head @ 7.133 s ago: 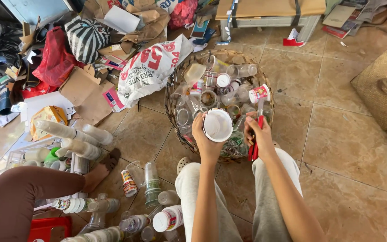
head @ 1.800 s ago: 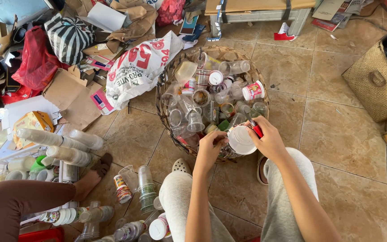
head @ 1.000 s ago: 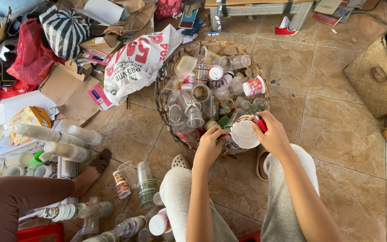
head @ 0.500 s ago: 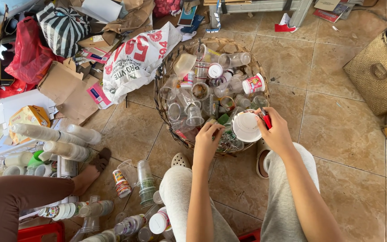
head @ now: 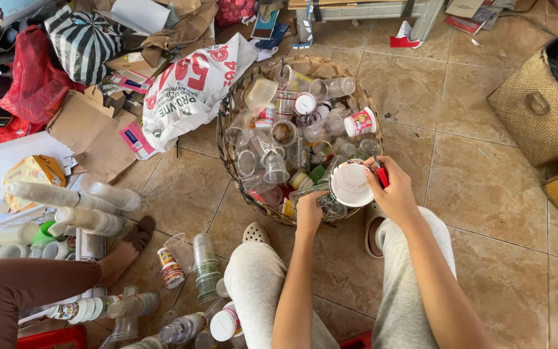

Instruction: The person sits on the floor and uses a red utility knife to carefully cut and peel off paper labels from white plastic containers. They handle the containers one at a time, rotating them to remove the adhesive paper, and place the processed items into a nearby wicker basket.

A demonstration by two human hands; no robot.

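A: What does the head view show, looking down?

B: A person sits on a tiled floor (head: pixel 485 213), knees up, in front of a round woven basket (head: pixel 227 152) heaped with clear plastic cups (head: pixel 272 169) and small printed tubs. The right hand (head: pixel 396 194) holds a white cup (head: pixel 351 184) at the basket's near rim, mouth facing up toward the camera. Its fingers curl around the cup's side, and a red tool (head: pixel 381 176), perhaps a cutter, is pinched against the cup by the same fingers.

A: And the other hand?

B: The left hand (head: pixel 310 210) sits just beside the cup, fingers bent down onto the clear cups at the basket's edge. Whether it grips 1 of them, I cannot tell.

A: Anything else nearby?

B: A white printed sack (head: pixel 192 87) lies left of the basket. Stacked cups (head: pixel 205 265) stand near the left knee. Another person's foot (head: pixel 127 249) rests at the left.

A: What might go wrong?

B: Likely the red tool slipping, since 1 hand manages both it and the cup. The left fingers are close enough to be nicked.
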